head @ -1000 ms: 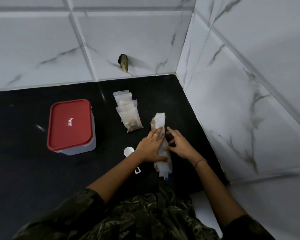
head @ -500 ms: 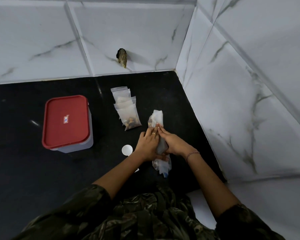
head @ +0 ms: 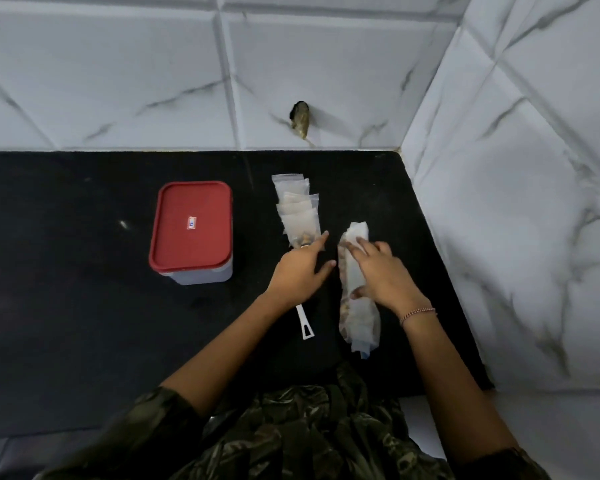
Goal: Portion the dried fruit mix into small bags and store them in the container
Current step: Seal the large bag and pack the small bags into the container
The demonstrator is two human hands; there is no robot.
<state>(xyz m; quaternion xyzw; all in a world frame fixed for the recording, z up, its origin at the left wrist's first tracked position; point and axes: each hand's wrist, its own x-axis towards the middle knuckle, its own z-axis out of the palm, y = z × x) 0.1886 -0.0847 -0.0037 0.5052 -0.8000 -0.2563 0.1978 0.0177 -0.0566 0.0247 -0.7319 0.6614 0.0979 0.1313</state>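
A long clear bag of dried fruit mix point(head: 357, 299) lies lengthwise on the black counter. My right hand point(head: 381, 275) rests on its upper half, fingers spread and thumb against the bag. My left hand point(head: 300, 271) has come off it and reaches, fingers extended, to the near end of a stack of small clear bags point(head: 297, 211), the nearest holding some fruit. A white scoop point(head: 305, 322) lies under my left wrist, only its handle showing. The container point(head: 191, 233) with a red lid stands closed to the left.
White marble-look tiled walls close the counter at the back and right, meeting in a corner. A dark hole point(head: 300, 123) is in the back wall. The black counter point(head: 66, 271) stretches to the left of the container. My camouflage clothing fills the bottom.
My left hand left the big bag and moved up-left to the stack of small bags. My right hand stayed on the big bag. The camera view shifted, so everything sits further right.
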